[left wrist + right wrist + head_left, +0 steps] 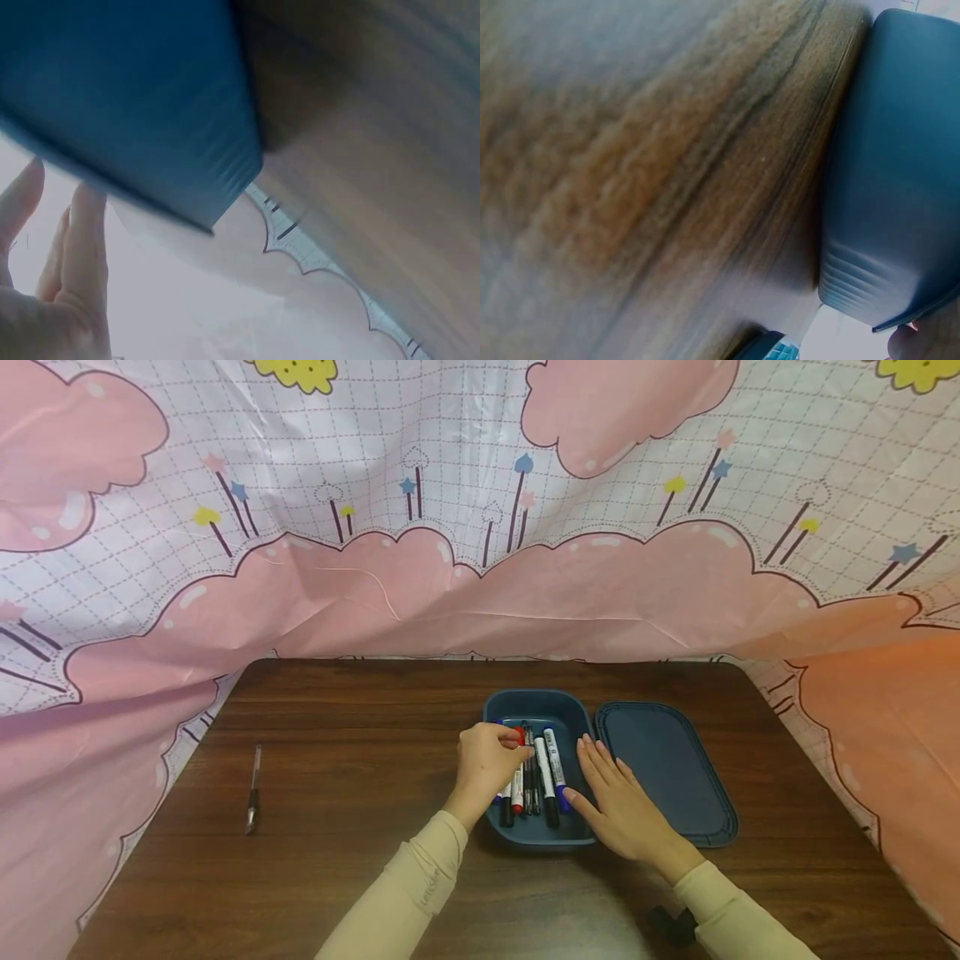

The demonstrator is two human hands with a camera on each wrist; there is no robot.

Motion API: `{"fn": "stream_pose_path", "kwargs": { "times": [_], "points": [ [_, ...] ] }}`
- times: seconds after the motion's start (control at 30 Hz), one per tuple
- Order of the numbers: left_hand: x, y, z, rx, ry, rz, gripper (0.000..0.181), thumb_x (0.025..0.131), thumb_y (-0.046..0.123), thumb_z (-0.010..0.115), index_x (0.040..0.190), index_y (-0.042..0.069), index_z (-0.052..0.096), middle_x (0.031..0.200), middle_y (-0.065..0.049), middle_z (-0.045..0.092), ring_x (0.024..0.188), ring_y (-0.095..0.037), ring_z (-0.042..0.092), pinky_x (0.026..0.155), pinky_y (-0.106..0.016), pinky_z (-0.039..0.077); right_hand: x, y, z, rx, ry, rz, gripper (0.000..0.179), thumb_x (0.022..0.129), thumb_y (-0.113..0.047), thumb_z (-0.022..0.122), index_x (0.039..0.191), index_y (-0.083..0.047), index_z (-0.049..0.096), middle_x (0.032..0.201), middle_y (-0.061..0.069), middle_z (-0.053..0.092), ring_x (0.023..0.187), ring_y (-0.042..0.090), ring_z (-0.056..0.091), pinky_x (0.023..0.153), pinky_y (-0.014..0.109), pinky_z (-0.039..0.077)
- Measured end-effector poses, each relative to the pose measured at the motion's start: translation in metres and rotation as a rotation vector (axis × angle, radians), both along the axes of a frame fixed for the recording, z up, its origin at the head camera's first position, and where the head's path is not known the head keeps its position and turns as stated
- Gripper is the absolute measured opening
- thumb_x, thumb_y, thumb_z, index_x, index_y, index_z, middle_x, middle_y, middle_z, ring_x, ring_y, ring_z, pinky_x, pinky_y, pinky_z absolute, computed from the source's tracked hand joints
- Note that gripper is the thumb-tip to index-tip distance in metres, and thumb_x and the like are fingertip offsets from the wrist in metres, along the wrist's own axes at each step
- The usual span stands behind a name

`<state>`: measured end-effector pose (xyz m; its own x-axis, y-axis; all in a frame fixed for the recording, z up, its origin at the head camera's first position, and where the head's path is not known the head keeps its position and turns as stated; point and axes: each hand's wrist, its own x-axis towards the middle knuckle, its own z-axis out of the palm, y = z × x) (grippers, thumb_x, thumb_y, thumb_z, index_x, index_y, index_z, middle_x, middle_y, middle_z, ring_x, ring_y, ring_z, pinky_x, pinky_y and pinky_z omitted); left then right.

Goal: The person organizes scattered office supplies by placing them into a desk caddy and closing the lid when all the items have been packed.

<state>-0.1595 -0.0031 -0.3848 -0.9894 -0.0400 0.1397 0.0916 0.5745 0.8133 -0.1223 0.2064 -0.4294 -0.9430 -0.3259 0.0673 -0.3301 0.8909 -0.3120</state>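
Note:
A dark blue plastic box (536,839) stands uncovered on the table, with several markers and pens inside. Among them are a white marker with a black cap (546,777), one with a blue cap (557,768) and one with red ends (517,795). My left hand (483,768) reaches over the box's left side, fingers bent, thumb and index tips close together above the pens. Whether they pinch a pen cannot be made out; in the left wrist view the box wall (150,112) hides the tips. My right hand (622,806) lies with straight fingers along the box's right rim.
The matching blue lid (667,768) lies flat, right of the box. A clear pen with a black grip (253,793) lies far left on the brown wooden table (360,727). A patterned curtain (480,602) hangs behind the table. A dark object (671,927) is beside the right sleeve.

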Motion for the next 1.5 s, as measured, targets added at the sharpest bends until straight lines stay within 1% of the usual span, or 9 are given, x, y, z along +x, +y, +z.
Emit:
{"fn": "stream_pose_path", "kwargs": {
  "times": [0.17, 0.37, 0.57, 0.7, 0.9, 1.07, 1.27, 1.43, 1.5],
  "points": [
    [0.001, -0.006, 0.017, 0.066, 0.025, 0.013, 0.031, 0.077, 0.024, 0.081, 0.102, 0.006, 0.076, 0.092, -0.009, 0.076, 0.083, -0.019, 0.072, 0.073, -0.031, 0.059, 0.0, 0.001, 0.0, -0.005, -0.001, -0.001, 0.077, 0.099, -0.056, 0.037, 0.155, -0.007, 0.015, 0.164, 0.01, 0.01, 0.152, 0.031, 0.007, 0.118, 0.059, 0.013],
    [0.003, -0.016, 0.039, 0.096, 0.091, 0.039, 0.036, 0.079, 0.023, 0.081, 0.11, 0.006, 0.073, 0.102, -0.011, 0.075, 0.094, -0.024, 0.072, 0.083, -0.034, 0.058, 0.0, 0.002, 0.001, -0.008, -0.004, -0.006, 0.077, 0.099, -0.056, 0.037, 0.155, -0.008, 0.015, 0.164, 0.009, 0.01, 0.152, 0.031, 0.007, 0.118, 0.059, 0.012],
    [0.007, -0.026, 0.06, 0.129, 0.207, 0.052, 0.047, 0.078, 0.021, 0.081, 0.121, 0.008, 0.068, 0.112, -0.009, 0.071, 0.104, -0.024, 0.068, 0.089, -0.035, 0.056, 0.001, 0.002, 0.001, -0.016, -0.02, -0.013, 0.077, 0.099, -0.055, 0.038, 0.155, -0.009, 0.014, 0.164, 0.009, 0.01, 0.152, 0.031, 0.006, 0.118, 0.06, 0.01],
    [0.009, -0.032, 0.067, 0.13, 0.319, 0.058, 0.048, 0.078, 0.019, 0.081, 0.122, 0.007, 0.066, 0.112, -0.009, 0.069, 0.104, -0.025, 0.067, 0.09, -0.038, 0.055, 0.001, 0.002, 0.001, -0.017, -0.021, -0.019, 0.077, 0.099, -0.056, 0.038, 0.155, -0.009, 0.014, 0.164, 0.009, 0.01, 0.152, 0.031, 0.006, 0.119, 0.06, 0.009],
    [0.008, -0.046, 0.07, 0.12, 0.414, 0.098, 0.046, 0.077, 0.018, 0.082, 0.118, 0.003, 0.066, 0.108, -0.012, 0.067, 0.101, -0.026, 0.064, 0.09, -0.039, 0.054, 0.001, 0.003, 0.002, -0.012, -0.029, -0.022, 0.079, 0.098, -0.06, 0.036, 0.156, -0.011, 0.013, 0.164, 0.008, 0.009, 0.152, 0.029, 0.005, 0.119, 0.059, 0.01],
    [0.004, -0.07, 0.075, 0.12, 0.433, 0.17, 0.044, 0.077, 0.016, 0.081, 0.116, 0.002, 0.067, 0.106, -0.012, 0.068, 0.1, -0.026, 0.064, 0.089, -0.039, 0.054, 0.001, 0.003, 0.002, -0.01, -0.036, -0.021, 0.08, 0.098, -0.06, 0.036, 0.156, -0.01, 0.013, 0.164, 0.006, 0.007, 0.152, 0.029, 0.005, 0.118, 0.06, 0.01],
    [0.001, -0.111, 0.082, 0.114, 0.459, 0.267, 0.041, 0.078, 0.016, 0.08, 0.114, 0.0, 0.067, 0.11, -0.016, 0.068, 0.101, -0.029, 0.065, 0.088, -0.039, 0.055, 0.001, 0.002, 0.002, -0.013, -0.031, -0.016, 0.077, 0.099, -0.055, 0.039, 0.155, -0.009, 0.014, 0.164, 0.007, 0.008, 0.152, 0.031, 0.006, 0.118, 0.061, 0.01],
    [0.003, -0.149, 0.083, 0.1, 0.492, 0.36, 0.041, 0.079, 0.014, 0.079, 0.114, -0.003, 0.066, 0.108, -0.019, 0.067, 0.099, -0.031, 0.065, 0.087, -0.041, 0.054, 0.002, 0.001, 0.002, -0.008, -0.026, -0.015, 0.078, 0.099, -0.058, 0.037, 0.155, -0.009, 0.014, 0.164, 0.008, 0.009, 0.152, 0.031, 0.007, 0.118, 0.061, 0.011],
    [0.006, -0.163, 0.081, 0.071, 0.502, 0.403, 0.041, 0.078, 0.013, 0.079, 0.114, -0.003, 0.066, 0.107, -0.019, 0.068, 0.098, -0.031, 0.065, 0.086, -0.037, 0.054, 0.002, 0.0, 0.003, -0.013, -0.023, -0.01, 0.078, 0.099, -0.058, 0.037, 0.155, -0.009, 0.015, 0.164, 0.008, 0.01, 0.152, 0.032, 0.008, 0.118, 0.061, 0.011]
  ]
}}
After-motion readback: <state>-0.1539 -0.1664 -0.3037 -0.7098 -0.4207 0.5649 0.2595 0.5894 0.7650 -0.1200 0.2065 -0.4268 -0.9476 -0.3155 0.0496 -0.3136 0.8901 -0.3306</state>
